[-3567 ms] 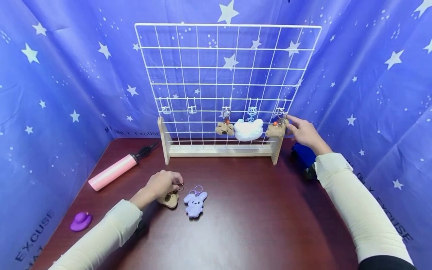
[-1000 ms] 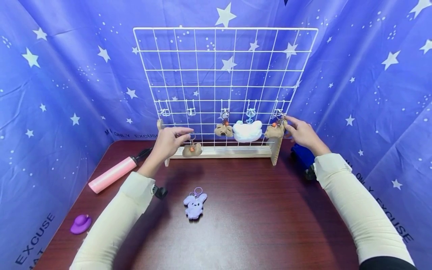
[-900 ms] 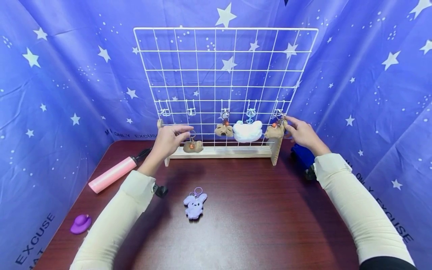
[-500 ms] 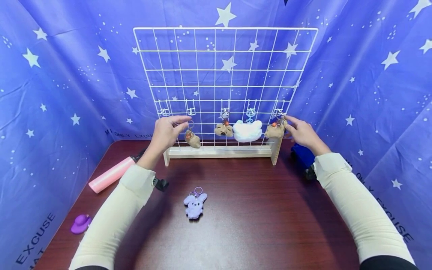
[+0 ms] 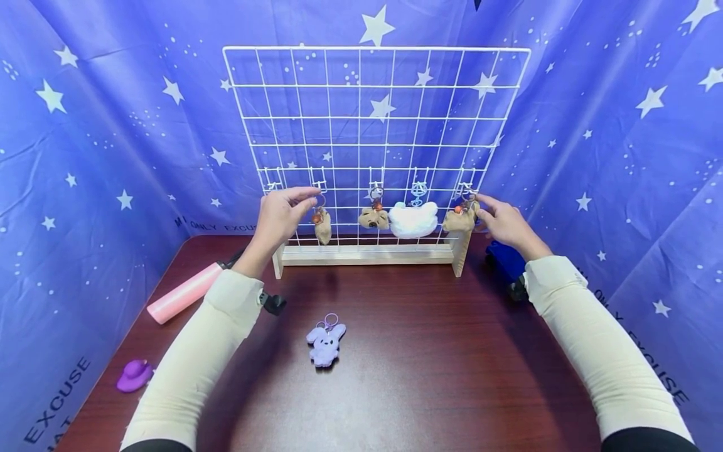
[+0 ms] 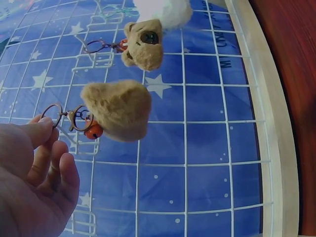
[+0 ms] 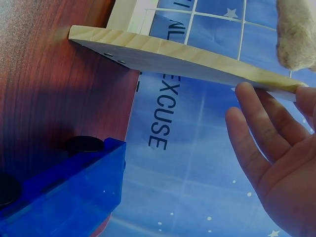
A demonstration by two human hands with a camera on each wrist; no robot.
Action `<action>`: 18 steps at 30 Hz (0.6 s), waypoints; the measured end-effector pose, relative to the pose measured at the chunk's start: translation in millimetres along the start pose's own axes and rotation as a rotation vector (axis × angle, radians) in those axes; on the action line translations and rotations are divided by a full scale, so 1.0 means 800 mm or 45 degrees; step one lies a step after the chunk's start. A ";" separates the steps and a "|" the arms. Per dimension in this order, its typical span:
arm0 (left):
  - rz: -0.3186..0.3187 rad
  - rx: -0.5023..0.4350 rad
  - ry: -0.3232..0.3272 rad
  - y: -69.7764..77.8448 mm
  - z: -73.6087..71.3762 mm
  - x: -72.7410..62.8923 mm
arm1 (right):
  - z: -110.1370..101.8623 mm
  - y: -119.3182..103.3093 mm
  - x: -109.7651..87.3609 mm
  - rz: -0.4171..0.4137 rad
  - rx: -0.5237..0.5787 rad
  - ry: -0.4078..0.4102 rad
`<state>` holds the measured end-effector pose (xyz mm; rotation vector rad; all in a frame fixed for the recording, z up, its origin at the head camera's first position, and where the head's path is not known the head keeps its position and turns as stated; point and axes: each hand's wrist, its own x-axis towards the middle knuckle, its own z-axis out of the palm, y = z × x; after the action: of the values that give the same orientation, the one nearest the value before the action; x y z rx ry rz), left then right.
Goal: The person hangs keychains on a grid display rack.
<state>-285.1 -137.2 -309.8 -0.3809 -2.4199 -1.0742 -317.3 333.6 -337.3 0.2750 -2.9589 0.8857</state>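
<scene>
My left hand (image 5: pixel 285 213) pinches the metal ring of a brown plush keychain (image 5: pixel 322 227) between thumb and index finger. The keychain, with an orange bell (image 6: pixel 93 130), hangs just below a white wire hook (image 5: pixel 320 186) on the grid rack (image 5: pixel 361 117); whether its ring touches the hook I cannot tell. My right hand (image 5: pixel 508 227) rests at the rack's right edge, fingers fairly straight near the top of the wooden upright (image 7: pixel 187 57). Another brown plush keychain (image 5: pixel 459 220) hangs beside it. A bear-faced brown keychain (image 5: pixel 374 218) and a white plush keychain (image 5: pixel 414 221) hang between the hands.
A purple bunny keychain (image 5: pixel 324 345) lies on the table (image 5: pixel 407 376). At the left are a pink hand pump (image 5: pixel 185 294) and a purple rubber duck (image 5: pixel 134 375). A blue toy vehicle (image 5: pixel 505 263) stands under my right forearm. Another hook (image 5: pixel 273 186) is partly behind my left hand.
My left hand has lifted the brown plush keychain from the table up to the hook second from the left. The keychain has turned as it dangles. My right hand has stayed at the rack's edge.
</scene>
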 end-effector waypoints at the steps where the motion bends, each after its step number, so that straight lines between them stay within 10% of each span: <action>1: -0.005 -0.003 0.000 0.000 0.000 0.000 | 0.000 0.000 0.000 -0.001 0.002 0.003; 18: -0.085 -0.008 -0.005 0.000 0.006 0.011 | 0.003 0.004 0.001 0.006 0.012 0.014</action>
<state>-293.8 -133.1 -308.4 -0.3065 -2.4487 -1.1108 -318.8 334.8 -340.6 0.2628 -2.9473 0.8987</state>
